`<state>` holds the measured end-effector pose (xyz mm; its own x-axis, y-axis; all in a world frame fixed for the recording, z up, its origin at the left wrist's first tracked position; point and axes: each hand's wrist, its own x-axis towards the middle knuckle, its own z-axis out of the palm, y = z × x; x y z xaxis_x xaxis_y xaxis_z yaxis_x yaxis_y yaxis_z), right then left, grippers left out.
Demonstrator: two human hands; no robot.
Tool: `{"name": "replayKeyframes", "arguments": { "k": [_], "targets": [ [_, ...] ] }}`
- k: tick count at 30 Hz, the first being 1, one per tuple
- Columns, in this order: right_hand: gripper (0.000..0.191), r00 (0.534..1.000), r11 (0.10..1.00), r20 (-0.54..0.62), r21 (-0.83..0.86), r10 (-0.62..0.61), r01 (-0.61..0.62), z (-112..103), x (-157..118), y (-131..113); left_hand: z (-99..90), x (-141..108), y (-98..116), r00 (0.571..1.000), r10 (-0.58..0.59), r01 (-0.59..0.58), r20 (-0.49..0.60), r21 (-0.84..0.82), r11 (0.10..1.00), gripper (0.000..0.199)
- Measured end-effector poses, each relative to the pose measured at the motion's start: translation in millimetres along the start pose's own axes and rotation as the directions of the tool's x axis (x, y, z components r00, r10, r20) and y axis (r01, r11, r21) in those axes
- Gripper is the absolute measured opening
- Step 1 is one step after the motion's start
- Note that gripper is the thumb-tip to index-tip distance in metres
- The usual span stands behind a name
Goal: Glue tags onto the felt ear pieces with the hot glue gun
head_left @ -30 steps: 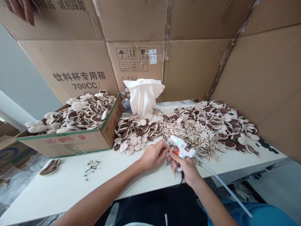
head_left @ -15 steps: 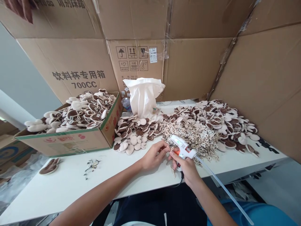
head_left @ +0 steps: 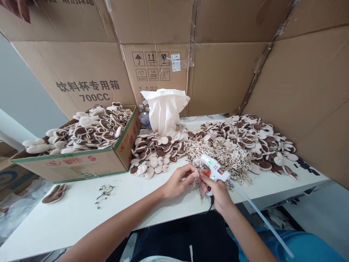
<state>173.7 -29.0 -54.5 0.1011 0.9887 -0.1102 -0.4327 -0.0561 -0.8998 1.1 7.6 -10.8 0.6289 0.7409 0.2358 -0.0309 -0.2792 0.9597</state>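
My right hand [head_left: 219, 194] is wrapped round a white hot glue gun [head_left: 214, 168] with an orange trigger. A long translucent glue stick [head_left: 261, 214] juts out of its back toward the lower right. My left hand [head_left: 182, 181] is closed in a pinch, its fingertips meeting those of my right hand beside the gun. What the pinch holds is too small and too hidden to name. Just behind the gun lies a heap of thin beige cord loops [head_left: 218, 151]. A short light cord piece [head_left: 200, 198] lies on the white table below my fingers.
At the left, a cardboard box [head_left: 89, 165] brims with brown and cream plush pieces. More plush pieces lie in a middle pile [head_left: 158, 153] and a right pile [head_left: 261, 142]. A white bag [head_left: 165, 109] stands behind. Cardboard walls [head_left: 226, 76] enclose the back and right. A person's hand [head_left: 20, 9] shows top left.
My fingertips have drawn closer together, and the glue gun has shifted slightly right and down. The view has moved a little; the piles look the same.
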Motion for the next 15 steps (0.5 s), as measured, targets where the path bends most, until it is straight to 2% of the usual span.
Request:
{"name": "replayKeyframes", "arguments": {
  "k": [3,7,12,15],
  "targets": [
    [0.038,0.998,1.000,0.063,0.026,0.011,-0.013,-1.6,-0.4,-0.7,0.7,-1.0,-4.8,0.994,-0.058,0.050,-0.091,-0.089,0.995,0.037],
    [0.040,0.998,1.000,0.055,0.025,0.013,-0.015,-1.6,-1.3,-1.4,-3.9,-0.5,-17.2,0.968,-0.125,0.083,-0.218,-0.193,0.978,0.030],
    [0.038,0.997,0.999,0.074,0.022,0.032,-0.034,-1.5,-1.2,-1.9,-7.0,0.5,-24.2,0.959,-0.048,0.028,-0.279,-0.077,0.997,0.035],
    [0.039,0.995,0.999,0.088,0.020,0.037,-0.039,-1.5,-1.1,-2.5,-5.9,0.1,-25.3,0.958,-0.042,0.047,-0.284,0.012,0.999,0.043]
  ]
}}
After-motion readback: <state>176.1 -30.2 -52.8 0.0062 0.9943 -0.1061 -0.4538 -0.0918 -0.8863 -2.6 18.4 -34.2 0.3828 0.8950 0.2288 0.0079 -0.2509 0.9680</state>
